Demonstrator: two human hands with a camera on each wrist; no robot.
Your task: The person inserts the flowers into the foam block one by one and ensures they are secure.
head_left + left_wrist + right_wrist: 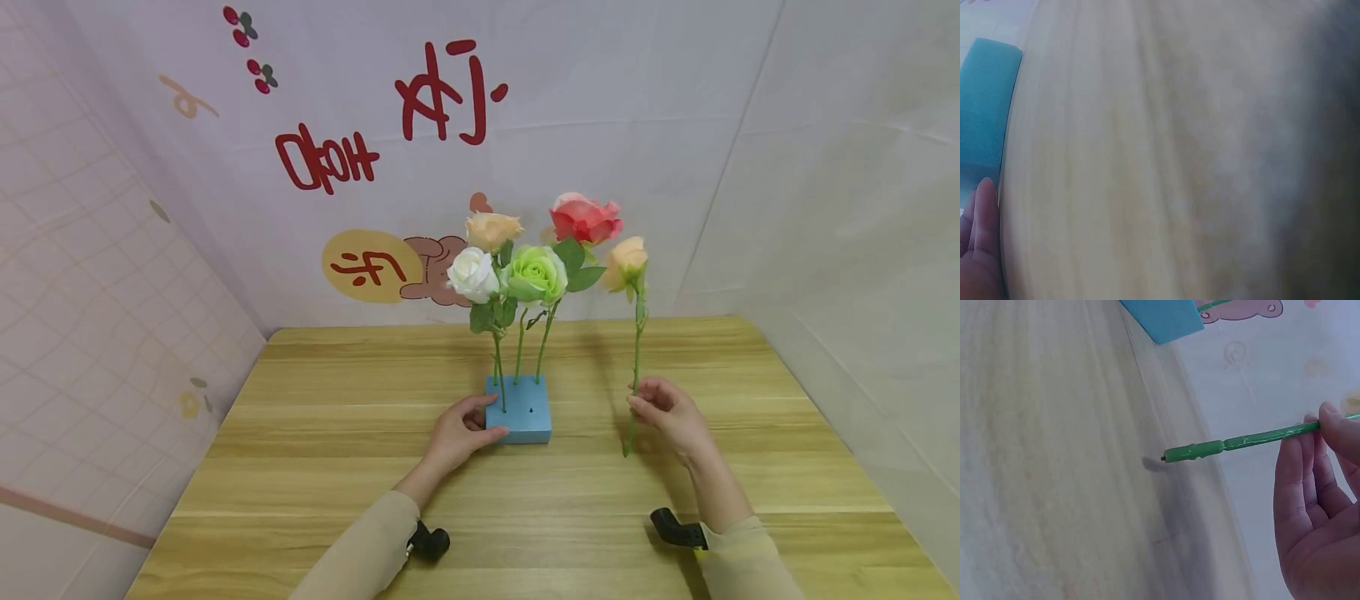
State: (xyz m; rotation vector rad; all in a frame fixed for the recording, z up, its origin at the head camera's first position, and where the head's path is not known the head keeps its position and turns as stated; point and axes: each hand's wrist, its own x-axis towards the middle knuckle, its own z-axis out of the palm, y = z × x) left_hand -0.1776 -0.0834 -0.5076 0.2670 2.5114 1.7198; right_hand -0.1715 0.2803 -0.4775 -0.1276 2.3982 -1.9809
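In the head view my left hand [457, 433] holds the left side of a blue block [528, 429], thumb at the front corner and fingers further back. From the block rise a white rose [473, 275], a peach rose [492, 231], a green rose [537, 275] and a pink-red rose [585, 219]. A small bare hole shows in its top, near the front right. To the right, my right hand [671, 417] pinches the lower stem of another peach rose [626, 264], held upright. The right wrist view shows its green stem [1254, 441] with a thin dark tip.
The wooden table [337, 433] has white printed cloth walls [600, 100] behind it and at both sides. A black wrist mount [430, 542] sticks out from the left sleeve, another mount [675, 529] from the right sleeve.
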